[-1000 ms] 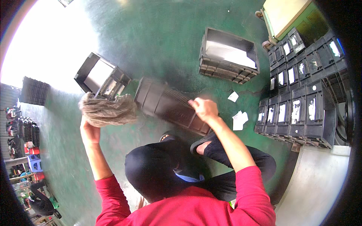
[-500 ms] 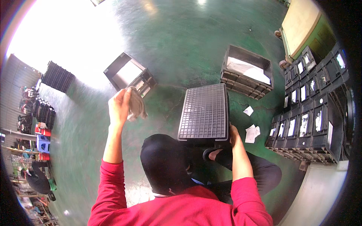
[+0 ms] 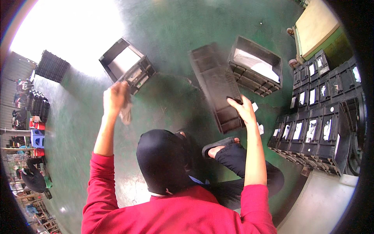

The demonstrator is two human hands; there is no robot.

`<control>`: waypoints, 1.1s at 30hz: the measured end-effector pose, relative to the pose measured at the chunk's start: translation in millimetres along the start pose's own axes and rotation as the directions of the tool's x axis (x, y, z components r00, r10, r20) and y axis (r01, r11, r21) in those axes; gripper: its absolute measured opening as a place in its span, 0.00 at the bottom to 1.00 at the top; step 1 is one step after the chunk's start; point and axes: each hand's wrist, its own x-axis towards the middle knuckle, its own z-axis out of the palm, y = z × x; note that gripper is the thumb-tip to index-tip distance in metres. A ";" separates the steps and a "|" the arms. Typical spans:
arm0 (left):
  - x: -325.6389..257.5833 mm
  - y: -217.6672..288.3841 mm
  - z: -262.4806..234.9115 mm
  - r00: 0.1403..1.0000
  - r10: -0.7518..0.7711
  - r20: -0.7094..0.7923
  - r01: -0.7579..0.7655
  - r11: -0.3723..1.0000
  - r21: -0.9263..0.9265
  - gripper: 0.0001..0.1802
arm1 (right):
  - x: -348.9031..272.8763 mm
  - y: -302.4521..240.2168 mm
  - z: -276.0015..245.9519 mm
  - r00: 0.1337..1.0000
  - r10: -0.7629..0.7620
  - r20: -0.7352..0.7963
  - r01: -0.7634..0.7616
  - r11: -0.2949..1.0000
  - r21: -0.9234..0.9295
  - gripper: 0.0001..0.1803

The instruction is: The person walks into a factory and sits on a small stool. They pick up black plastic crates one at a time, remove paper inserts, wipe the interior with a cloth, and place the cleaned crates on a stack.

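My left hand (image 3: 113, 100) is closed around a crumpled greyish rag (image 3: 125, 114), which hangs below the fingers, smeared by motion. It is near the lower corner of an open black crate (image 3: 145, 77) that has white sheet material inside. With my right hand (image 3: 246, 112) I grip the near end of another black plastic crate (image 3: 213, 87), thumb on its side wall. This crate is tilted, showing a long ribbed side; its inside is hidden. Just beyond it to the right stands a black crate (image 3: 255, 82) with white sheets in it.
Rows of stacked black crates with white labels (image 3: 311, 130) line the right side. A wheeled cart (image 3: 317, 29) stands at the far right. Paper scraps (image 3: 260, 128) lie on the green floor. Farther left are black crate stacks (image 3: 52, 66) and a blue bin (image 3: 37, 138).
The crate in my right hand has turned from gridded base facing up to a long side facing up, swinging away from me. My left hand has shifted slightly left with the rag.
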 end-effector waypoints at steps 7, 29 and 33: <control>20.4 46.1 -54.0 0.986 -0.091 0.142 0.166 0.671 -0.723 0.14 | 1.0 46.1 73.5 0.947 -0.320 0.039 0.269 0.716 -0.644 0.14; 8.5 -15.7 358.3 0.733 -0.007 0.680 0.185 0.964 -0.190 0.37 | 44.7 158.7 87.9 0.943 -0.267 0.201 0.334 0.730 -0.597 0.31; -5.8 -16.2 373.0 0.913 0.207 0.350 -0.049 0.910 -0.411 0.31 | 124.6 210.4 185.2 0.946 0.044 0.321 0.204 0.690 -0.695 0.40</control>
